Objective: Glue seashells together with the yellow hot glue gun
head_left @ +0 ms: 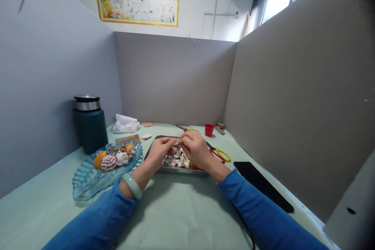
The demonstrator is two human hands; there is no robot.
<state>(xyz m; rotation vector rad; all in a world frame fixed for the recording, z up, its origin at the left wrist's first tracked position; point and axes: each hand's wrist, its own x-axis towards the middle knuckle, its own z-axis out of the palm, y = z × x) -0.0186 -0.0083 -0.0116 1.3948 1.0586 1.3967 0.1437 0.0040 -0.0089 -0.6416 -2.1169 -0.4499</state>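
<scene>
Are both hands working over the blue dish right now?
No, the left hand and right hand are above the metal tray of shells, while the blue dish sits off to the left.

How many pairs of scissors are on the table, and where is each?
2. One pair lies behind the metal tray, left of the red cup; the other pair is right of the tray, its blades partly behind the right hand. More may be hidden.
</scene>
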